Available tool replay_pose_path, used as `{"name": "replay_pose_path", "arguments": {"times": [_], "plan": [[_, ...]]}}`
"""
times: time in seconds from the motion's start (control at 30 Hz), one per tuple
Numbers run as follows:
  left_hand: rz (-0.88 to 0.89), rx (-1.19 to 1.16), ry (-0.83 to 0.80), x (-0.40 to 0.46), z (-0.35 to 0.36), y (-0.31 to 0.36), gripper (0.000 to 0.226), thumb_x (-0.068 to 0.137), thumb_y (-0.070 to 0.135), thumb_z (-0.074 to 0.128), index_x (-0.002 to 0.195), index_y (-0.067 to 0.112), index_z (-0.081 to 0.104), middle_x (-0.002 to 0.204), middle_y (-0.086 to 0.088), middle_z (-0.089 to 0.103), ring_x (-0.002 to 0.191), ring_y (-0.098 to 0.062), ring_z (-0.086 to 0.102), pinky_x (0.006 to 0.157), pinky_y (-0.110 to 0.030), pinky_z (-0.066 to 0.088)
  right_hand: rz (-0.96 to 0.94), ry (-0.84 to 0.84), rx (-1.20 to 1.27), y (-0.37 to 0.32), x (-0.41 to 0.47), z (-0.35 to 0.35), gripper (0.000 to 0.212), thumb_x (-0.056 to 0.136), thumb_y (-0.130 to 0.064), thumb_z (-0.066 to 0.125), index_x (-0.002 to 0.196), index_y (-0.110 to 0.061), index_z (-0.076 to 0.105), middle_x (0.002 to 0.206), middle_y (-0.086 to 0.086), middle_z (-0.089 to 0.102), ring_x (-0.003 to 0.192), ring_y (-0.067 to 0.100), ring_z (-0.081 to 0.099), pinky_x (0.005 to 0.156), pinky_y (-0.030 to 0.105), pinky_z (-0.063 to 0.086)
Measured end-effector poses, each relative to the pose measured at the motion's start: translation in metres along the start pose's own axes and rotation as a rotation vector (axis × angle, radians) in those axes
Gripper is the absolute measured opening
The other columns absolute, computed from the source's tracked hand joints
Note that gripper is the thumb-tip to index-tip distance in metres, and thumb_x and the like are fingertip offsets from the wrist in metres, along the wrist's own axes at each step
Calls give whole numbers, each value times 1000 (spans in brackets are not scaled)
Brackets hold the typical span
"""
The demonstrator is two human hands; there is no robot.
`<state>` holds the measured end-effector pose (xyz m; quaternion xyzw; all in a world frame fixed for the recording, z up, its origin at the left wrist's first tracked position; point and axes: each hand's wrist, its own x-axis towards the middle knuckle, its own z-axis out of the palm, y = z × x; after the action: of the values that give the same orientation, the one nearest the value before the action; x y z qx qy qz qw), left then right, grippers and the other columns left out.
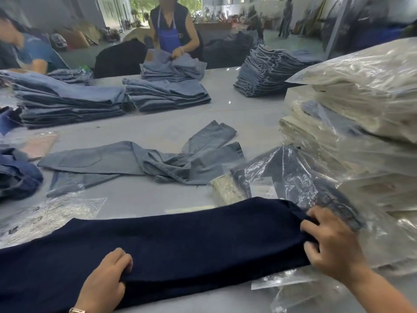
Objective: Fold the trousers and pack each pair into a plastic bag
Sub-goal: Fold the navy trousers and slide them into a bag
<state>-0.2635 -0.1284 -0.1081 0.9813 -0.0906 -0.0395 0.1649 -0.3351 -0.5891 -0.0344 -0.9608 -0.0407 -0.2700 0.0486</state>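
Navy trousers (191, 240) gripped by left hand (108, 274) and right hand (331, 242).

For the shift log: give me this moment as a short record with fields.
left hand: grips the near edge of the dark navy trousers
right hand: pinches their right end
trousers state: laid out flat along the table, not yet bagged
beside right hand: bagged dark pair
mid-table: loose light-blue trousers
far right: stack of bagged garments

A large hall with a pale grey desk (158, 129), a grey floor (293, 41), and daylight from an open doorway (144, 5).
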Motion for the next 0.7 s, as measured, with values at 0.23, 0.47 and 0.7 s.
{"name": "replay_pose_path", "arguments": {"times": [0.23,0.47,0.7], "plan": [[-210,-80,43,4,-8,-1,49,65,7,63,97,35,39,102,12,43,94,-11,47,81,-30,43,415,-62,248,3,-7,-4,47,72,-8,80,53,-17,39,57,-5,42,51,18,42,46,30,30],[129,154,129,4,-16,-28,95,4,-13,71,89,19,42,91,2,39,77,-15,41,51,-16,29,781,-317,569,18,-6,-5,50,65,10,61,101,-23,52,79,5,60,66,20,55,62,30,43],[116,-67,-154,2,-24,-22,51,58,27,65,87,68,54,88,8,64,80,-9,64,75,-17,42,868,-443,456,10,6,1,40,71,-42,79,97,-20,58,87,-4,61,82,15,59,68,30,43]]}}
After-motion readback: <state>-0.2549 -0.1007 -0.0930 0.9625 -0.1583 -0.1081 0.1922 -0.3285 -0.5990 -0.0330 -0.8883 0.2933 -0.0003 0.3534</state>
